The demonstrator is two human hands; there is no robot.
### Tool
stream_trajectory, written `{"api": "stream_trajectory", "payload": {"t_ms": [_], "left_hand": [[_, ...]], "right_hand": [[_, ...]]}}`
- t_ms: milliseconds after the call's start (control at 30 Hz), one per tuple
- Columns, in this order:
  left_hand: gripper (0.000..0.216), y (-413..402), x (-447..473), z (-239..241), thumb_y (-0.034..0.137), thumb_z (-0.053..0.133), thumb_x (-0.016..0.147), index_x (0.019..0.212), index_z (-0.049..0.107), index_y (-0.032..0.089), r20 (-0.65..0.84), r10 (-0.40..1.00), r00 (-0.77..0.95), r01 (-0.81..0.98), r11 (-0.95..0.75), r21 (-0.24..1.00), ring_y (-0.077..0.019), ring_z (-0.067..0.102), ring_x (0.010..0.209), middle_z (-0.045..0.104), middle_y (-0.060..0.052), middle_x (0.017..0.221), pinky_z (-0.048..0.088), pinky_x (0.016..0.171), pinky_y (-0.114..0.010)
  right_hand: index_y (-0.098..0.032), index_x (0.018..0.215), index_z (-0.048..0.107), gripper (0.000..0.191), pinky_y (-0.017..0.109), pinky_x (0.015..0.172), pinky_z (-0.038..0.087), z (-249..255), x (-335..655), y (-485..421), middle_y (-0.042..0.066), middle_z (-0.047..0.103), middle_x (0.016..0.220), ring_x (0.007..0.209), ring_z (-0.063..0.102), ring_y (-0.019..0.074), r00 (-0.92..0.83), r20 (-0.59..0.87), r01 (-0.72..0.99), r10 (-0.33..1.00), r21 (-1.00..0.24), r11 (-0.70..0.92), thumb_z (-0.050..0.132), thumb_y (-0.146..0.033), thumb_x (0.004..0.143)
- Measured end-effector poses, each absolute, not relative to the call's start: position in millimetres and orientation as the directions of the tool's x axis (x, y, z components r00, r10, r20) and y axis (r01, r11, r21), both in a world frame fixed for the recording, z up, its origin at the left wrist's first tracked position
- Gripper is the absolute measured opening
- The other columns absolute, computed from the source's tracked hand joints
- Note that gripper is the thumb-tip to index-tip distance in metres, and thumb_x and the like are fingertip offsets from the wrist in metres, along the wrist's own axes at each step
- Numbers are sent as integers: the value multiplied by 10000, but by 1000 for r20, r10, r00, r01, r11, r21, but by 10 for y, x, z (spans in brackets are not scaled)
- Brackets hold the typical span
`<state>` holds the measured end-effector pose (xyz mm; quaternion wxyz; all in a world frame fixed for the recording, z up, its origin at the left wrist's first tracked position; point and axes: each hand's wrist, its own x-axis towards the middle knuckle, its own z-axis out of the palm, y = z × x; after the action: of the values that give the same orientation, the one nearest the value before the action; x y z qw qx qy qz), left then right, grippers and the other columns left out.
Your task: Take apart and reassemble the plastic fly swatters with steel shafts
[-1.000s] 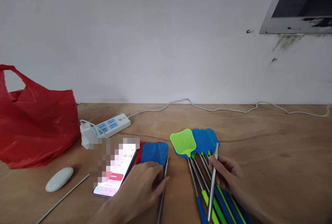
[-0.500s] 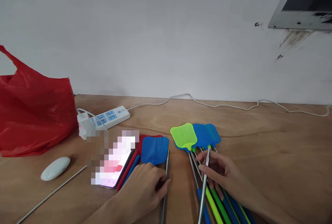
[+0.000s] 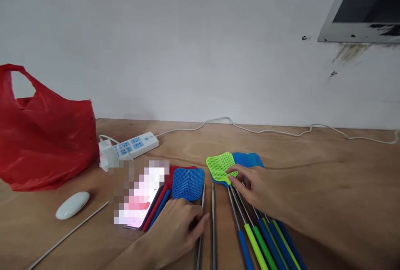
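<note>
My right hand [image 3: 253, 184] is over the right-hand group of fly swatters, thumb and forefinger a little apart at the edge of the lime fly swatter [image 3: 220, 166]. Behind it lie blue fly swatters [image 3: 246, 159], partly covered by the hand. My left hand [image 3: 176, 228] rests on the table with fingers curled under, below the head of a blue fly swatter [image 3: 187, 183]; what lies beneath it is hidden. Its thumb reaches a metal rod [image 3: 200, 247]. Just to the right lies a second metal rod [image 3: 214, 228], untouched.
Left of the swatters lies a lit phone [image 3: 137, 203], partly blurred. Farther left are a white oval object [image 3: 72, 205], a thin cable [image 3: 68, 235] and a red plastic bag [image 3: 50, 141]. A power strip [image 3: 140, 145] with a plugged-in charger [image 3: 108, 153] stands near the wall.
My right hand has let go of a metal rod, which now lies beside the other one. It has moved up to the lime swatter's head. My left hand stays put.
</note>
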<state>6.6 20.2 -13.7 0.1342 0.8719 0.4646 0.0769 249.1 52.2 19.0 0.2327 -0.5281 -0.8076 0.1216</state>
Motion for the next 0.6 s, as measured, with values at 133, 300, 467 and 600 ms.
{"api": "stream_trajectory", "payload": {"t_ms": [133, 300, 467, 600], "left_hand": [[440, 194, 65, -133, 420, 413, 995, 629, 515, 197, 18, 841, 540, 799, -520, 301, -180, 556, 598, 612, -20, 603, 196, 545, -315], [375, 190, 71, -199, 379, 485, 958, 633, 519, 197, 44, 844, 534, 800, -521, 297, -170, 533, 588, 604, -11, 605, 196, 545, -306], [317, 191, 107, -229, 303, 523, 909, 615, 469, 196, 85, 857, 509, 791, -504, 347, -151, 504, 566, 570, 10, 574, 221, 550, -289], [303, 180, 111, -195, 296, 533, 885, 611, 448, 200, 74, 865, 496, 788, -485, 380, -154, 505, 570, 559, 17, 556, 241, 552, -284]], "right_hand": [[-204, 853, 668, 171, 292, 559, 266, 315, 2580, 580, 11, 662, 648, 631, 597, 189, -490, 131, 846, 862, -167, 506, 552, -288, 947], [-218, 780, 645, 131, 264, 537, 235, 323, 2643, 511, -9, 654, 646, 644, 585, 171, -538, 16, 825, 843, -195, 530, 629, -277, 896], [-215, 736, 617, 184, 271, 536, 209, 261, 2601, 503, -6, 660, 668, 658, 587, 173, -510, 31, 840, 859, -195, 506, 616, -293, 903], [-213, 674, 573, 263, 288, 533, 184, 109, 2601, 475, -6, 645, 628, 615, 574, 175, -465, 51, 870, 884, -157, 467, 583, -306, 920]]}}
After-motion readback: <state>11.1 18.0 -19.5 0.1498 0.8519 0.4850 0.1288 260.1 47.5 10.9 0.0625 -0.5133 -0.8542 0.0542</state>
